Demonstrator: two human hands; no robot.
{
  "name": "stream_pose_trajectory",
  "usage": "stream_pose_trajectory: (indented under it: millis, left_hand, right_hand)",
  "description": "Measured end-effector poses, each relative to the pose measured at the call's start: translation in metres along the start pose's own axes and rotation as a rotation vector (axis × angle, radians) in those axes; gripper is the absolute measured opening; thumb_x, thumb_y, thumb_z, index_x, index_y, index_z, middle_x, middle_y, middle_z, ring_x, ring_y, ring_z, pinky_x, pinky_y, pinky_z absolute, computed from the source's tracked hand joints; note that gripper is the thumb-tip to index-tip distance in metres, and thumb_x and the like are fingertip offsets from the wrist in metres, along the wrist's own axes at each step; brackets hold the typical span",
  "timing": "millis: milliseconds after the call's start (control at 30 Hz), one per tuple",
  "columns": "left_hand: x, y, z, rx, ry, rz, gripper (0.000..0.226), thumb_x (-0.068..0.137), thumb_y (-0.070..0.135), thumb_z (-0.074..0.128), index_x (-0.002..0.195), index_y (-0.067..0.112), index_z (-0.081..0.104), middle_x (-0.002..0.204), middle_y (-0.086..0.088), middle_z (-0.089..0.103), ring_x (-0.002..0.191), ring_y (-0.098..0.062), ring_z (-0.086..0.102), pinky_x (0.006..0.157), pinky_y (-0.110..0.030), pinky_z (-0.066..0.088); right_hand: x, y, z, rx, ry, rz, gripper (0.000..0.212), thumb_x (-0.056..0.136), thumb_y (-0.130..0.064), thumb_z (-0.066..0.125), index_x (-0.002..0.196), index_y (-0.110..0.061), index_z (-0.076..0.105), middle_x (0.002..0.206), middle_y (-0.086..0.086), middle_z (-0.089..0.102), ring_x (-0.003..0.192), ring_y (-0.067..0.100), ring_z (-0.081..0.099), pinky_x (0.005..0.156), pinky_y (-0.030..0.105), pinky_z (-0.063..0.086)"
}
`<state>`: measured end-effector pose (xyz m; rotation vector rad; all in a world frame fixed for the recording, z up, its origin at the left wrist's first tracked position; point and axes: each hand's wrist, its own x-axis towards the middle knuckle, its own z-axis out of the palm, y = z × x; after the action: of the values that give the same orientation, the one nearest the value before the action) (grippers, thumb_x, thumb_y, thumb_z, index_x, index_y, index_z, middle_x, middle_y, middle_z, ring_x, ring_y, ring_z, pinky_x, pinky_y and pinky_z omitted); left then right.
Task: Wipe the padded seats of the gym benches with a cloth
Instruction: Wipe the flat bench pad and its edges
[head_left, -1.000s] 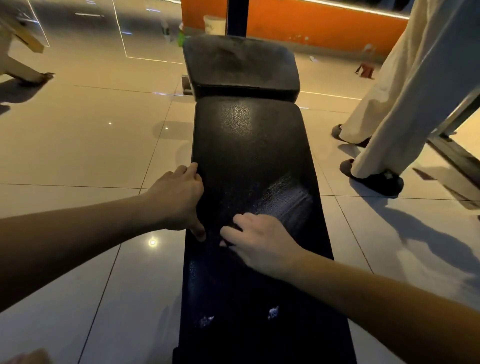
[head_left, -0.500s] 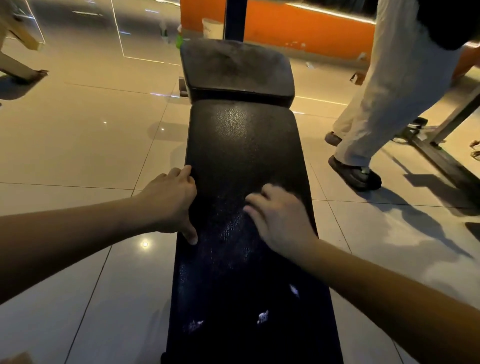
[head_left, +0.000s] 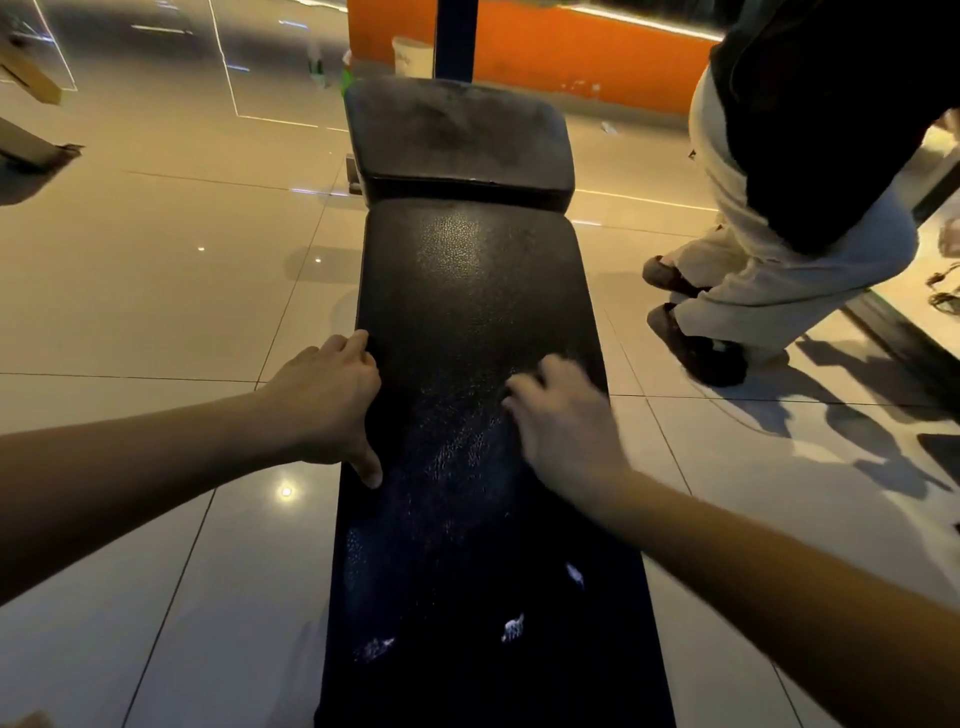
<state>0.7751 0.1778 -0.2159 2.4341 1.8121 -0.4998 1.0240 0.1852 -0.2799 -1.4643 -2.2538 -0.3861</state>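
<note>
On the black padded surface (head_left: 467, 291), left grip (head_left: 327, 400) hooks the left edge, fingers curled over the side and thumb on top, likely bracing. The right grip (head_left: 561, 415) lies on its right half, blurred; spread or pinching, can't tell. No cloth visible, maybe underneath.

Tiled floor (head_left: 156, 291), orange wall (head_left: 545, 57), bystander's legs (head_left: 769, 270)

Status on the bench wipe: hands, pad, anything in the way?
Left hand grips left edge of long pad. Right hand on pad, blurred, grip unclear. Person stands close beside bench, right side.
</note>
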Motion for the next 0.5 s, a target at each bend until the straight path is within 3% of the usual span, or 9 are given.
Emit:
stream_pose_trajectory:
  millis: [100,200,267,333,400,500]
  left_hand:
    - [0.0,0.0,0.0,-0.007,0.004,0.003,0.124,0.056,0.081,0.078,0.149,0.009,0.04,0.156,-0.012,0.028,0.137,-0.027,0.035,0.111,-0.038,0.042]
    - [0.002,0.001,0.0,-0.013,0.006,0.004,0.124,0.057,0.08,0.078,0.15,0.009,0.038,0.157,-0.013,0.027,0.138,-0.028,0.034,0.112,-0.039,0.041]
    - [0.002,0.0,0.001,-0.025,0.01,0.001,0.126,0.054,0.08,0.08,0.149,0.009,0.038,0.157,-0.013,0.027,0.138,-0.028,0.034,0.11,-0.038,0.043]
    - [0.001,0.0,0.003,-0.03,0.017,0.005,0.127,0.052,0.082,0.079,0.148,0.009,0.04,0.157,-0.013,0.028,0.137,-0.028,0.035,0.109,-0.039,0.044]
    - [0.0,0.0,0.004,-0.027,0.024,0.003,0.128,0.052,0.083,0.078,0.148,0.008,0.039,0.157,-0.014,0.028,0.138,-0.029,0.035,0.11,-0.04,0.043]
    - [0.0,-0.002,0.004,-0.025,0.016,-0.001,0.13,0.053,0.082,0.079,0.15,0.007,0.036,0.158,-0.014,0.026,0.139,-0.029,0.034,0.112,-0.04,0.042]
  right_hand:
    - [-0.038,-0.055,0.0,0.173,-0.11,-0.306,0.019,0.095,-0.029,0.06,0.102,-0.013,0.066,0.092,0.008,0.051,0.082,0.025,0.049,0.058,0.034,0.039]
    - [-0.041,-0.051,0.002,0.149,-0.17,-0.572,0.019,0.093,-0.024,0.067,0.109,-0.013,0.066,0.092,0.009,0.052,0.081,0.025,0.047,0.058,0.035,0.035]
    - [-0.014,-0.023,0.006,0.074,-0.113,-0.484,0.019,0.098,-0.025,0.062,0.111,-0.012,0.066,0.091,0.009,0.051,0.078,0.023,0.048,0.055,0.032,0.036]
    - [0.018,0.015,0.007,-0.038,0.014,-0.256,0.021,0.1,-0.027,0.059,0.111,-0.012,0.068,0.093,0.011,0.053,0.079,0.027,0.054,0.054,0.034,0.046]
    - [0.038,0.04,0.003,-0.102,0.034,-0.019,0.023,0.102,-0.03,0.055,0.114,-0.015,0.068,0.096,0.011,0.054,0.085,0.031,0.057,0.06,0.038,0.051]
    - [0.03,0.012,0.003,-0.07,0.042,0.076,0.023,0.103,-0.031,0.054,0.111,-0.014,0.067,0.096,0.01,0.055,0.084,0.027,0.056,0.061,0.034,0.046]
